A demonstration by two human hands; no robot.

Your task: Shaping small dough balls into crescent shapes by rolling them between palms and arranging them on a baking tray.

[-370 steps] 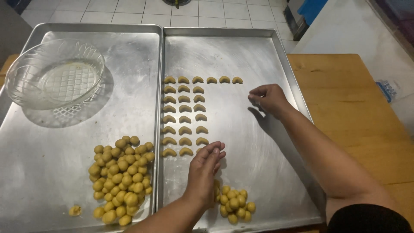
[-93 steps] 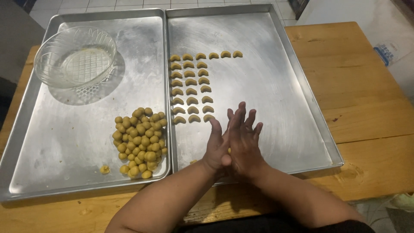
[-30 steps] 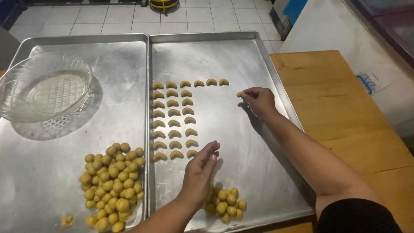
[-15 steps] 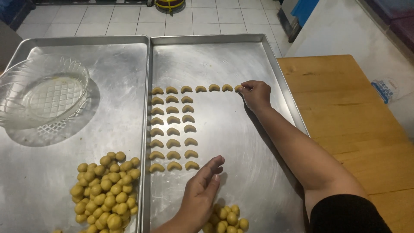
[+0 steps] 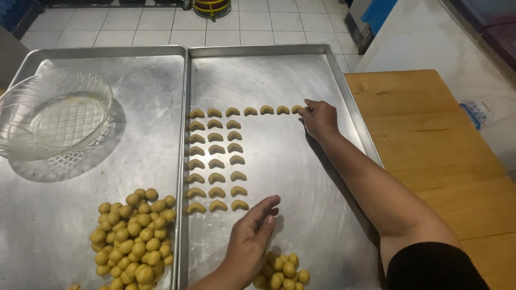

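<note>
Nearest us, a small heap of dough balls (image 5: pixel 282 271) lies at the near edge of the right tray (image 5: pixel 322 215). Our left hand (image 5: pixel 250 241) rests just above that heap, palm down, fingers loosely stretched and nearly flat, holding nothing that we can see; its fingertips point toward the bottom of the crescent rows. To the left, on the left tray (image 5: pixel 64 215), sits a bigger pile of balls (image 5: pixel 133 236).

Further out, three columns of crescents (image 5: pixel 215 161) run up the right tray close to its left wall, and a single top row (image 5: pixel 258 111) stretches rightward from them. Our right hand (image 5: pixel 321 117) reaches to the far end of that row, fingers curled together at the last crescent (image 5: pixel 297 109), touching it; we cannot tell whether they pinch it or merely press on it.

Beyond, a clear glass bowl (image 5: pixel 54 115) stands empty on the far part of the left tray. The wooden table (image 5: pixel 430 139) shows to the right, tiled floor (image 5: pixel 161 21) behind.
</note>
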